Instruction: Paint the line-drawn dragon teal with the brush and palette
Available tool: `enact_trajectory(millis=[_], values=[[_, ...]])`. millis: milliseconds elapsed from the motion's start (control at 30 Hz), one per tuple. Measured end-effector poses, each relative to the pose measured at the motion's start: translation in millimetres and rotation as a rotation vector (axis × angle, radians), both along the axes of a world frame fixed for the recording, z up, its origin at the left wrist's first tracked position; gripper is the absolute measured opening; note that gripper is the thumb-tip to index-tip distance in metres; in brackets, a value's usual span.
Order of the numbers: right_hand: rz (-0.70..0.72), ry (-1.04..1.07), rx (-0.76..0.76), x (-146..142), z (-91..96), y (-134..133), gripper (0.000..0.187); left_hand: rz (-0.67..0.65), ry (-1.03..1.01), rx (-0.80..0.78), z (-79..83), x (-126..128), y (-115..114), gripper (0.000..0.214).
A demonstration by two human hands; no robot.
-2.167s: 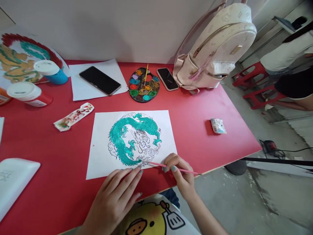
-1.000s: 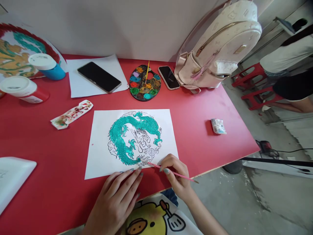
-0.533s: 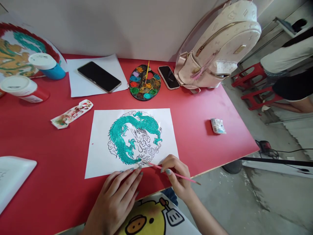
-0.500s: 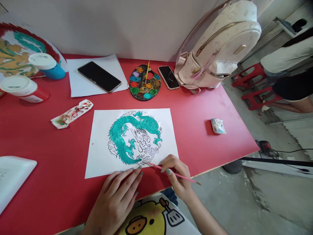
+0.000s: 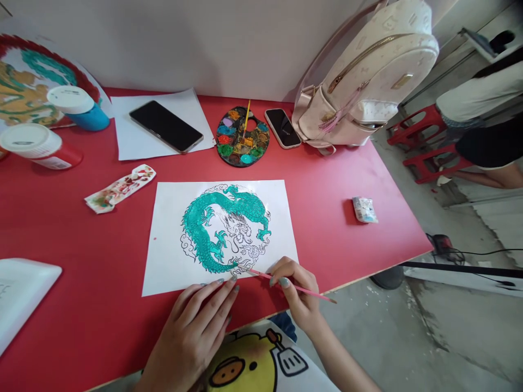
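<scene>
A white sheet of paper with a printed dragon drawing lies in front of me on the red table. Most of the dragon's body is painted teal; its head, the flames and the clouds are bare outline. My right hand pinches a thin pink paintbrush, its bristles touching the teal tail at the lower part of the drawing. Flat and with fingers stretched out, my left hand rests its fingertips on the sheet's bottom edge, just left of the brush tip.
Behind the sheet are a paint palette with a yellow brush, two phones and a pale backpack. Paint jars and a stained paper strip lie left. A small packet sits right. People sit beyond the table's right edge.
The brush tip has shifted very slightly to the right and up along the tail. Both hands otherwise keep their places.
</scene>
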State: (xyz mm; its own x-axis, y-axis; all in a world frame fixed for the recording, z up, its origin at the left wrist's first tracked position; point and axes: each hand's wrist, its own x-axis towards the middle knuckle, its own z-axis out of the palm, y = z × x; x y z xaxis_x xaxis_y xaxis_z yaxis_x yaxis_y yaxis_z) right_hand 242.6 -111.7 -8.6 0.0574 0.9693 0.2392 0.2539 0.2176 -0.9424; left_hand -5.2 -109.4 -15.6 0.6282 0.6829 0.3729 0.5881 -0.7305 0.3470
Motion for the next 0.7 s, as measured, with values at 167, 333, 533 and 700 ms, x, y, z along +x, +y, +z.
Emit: enact_trajectory(millis=[167,333,533,700], values=[[-0.018,-0.017,0.031,0.4,3.4,1.5,0.042,0.013,-0.02,0.001,-1.6,-0.8,-0.7,0.047],[-0.029,-0.027,0.037,0.1,-0.1,1.1,0.044,0.016,0.031,0.014,-4.0,-3.3,-1.9,0.052],[-0.018,-0.046,0.06,-1.0,-0.1,2.5,0.042,-0.033,0.072,0.038,-1.2,-5.0,0.8,0.047],[-0.028,-0.026,0.078,-1.5,-1.2,2.0,0.035,-0.022,0.054,0.028,0.0,-3.7,1.4,0.045]])
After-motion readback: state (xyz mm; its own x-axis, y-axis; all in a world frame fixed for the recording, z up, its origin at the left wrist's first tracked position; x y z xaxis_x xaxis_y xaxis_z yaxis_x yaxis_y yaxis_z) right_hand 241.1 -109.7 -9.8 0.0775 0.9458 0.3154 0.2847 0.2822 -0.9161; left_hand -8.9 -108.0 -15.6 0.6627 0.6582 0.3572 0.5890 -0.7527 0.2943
